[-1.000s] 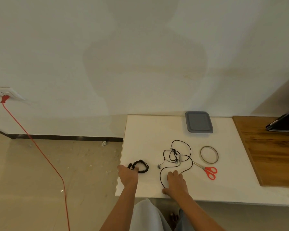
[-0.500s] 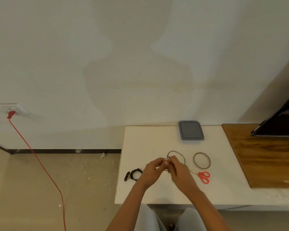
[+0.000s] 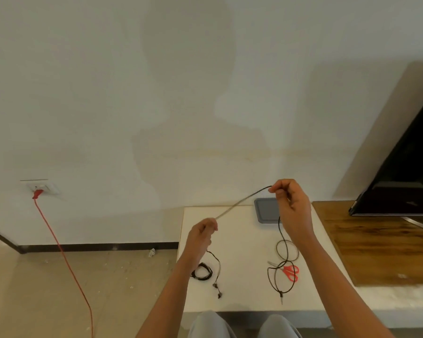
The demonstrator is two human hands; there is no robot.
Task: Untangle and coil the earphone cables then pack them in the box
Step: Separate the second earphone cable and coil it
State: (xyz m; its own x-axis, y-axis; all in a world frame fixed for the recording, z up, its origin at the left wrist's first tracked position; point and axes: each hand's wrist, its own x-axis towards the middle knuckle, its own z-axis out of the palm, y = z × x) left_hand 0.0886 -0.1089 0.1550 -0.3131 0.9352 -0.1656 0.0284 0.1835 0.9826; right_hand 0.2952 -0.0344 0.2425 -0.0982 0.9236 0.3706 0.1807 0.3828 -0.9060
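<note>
A black earphone cable (image 3: 244, 200) is stretched in the air between my two hands above the white table (image 3: 239, 240). My left hand (image 3: 202, 235) pinches one part, and the earbud end hangs below it. My right hand (image 3: 291, 206) pinches another part higher up; from it the plug end drops in a loop (image 3: 280, 276) to the table. A second earphone lies coiled in a small black bundle (image 3: 202, 272) near the table's left edge. The grey box (image 3: 266, 212), lid on, sits at the back of the table, partly behind my right hand.
Red-handled scissors (image 3: 288, 270) and a thin ring (image 3: 287, 250) lie under the hanging cable. A wooden surface (image 3: 376, 242) with a dark screen (image 3: 405, 181) adjoins on the right. A red power cord (image 3: 64, 254) runs from a wall socket down to the floor at left.
Both hands rose from the table with the tangled earphone and pulled apart, stretching the cable between them. The camera tilted upward.
</note>
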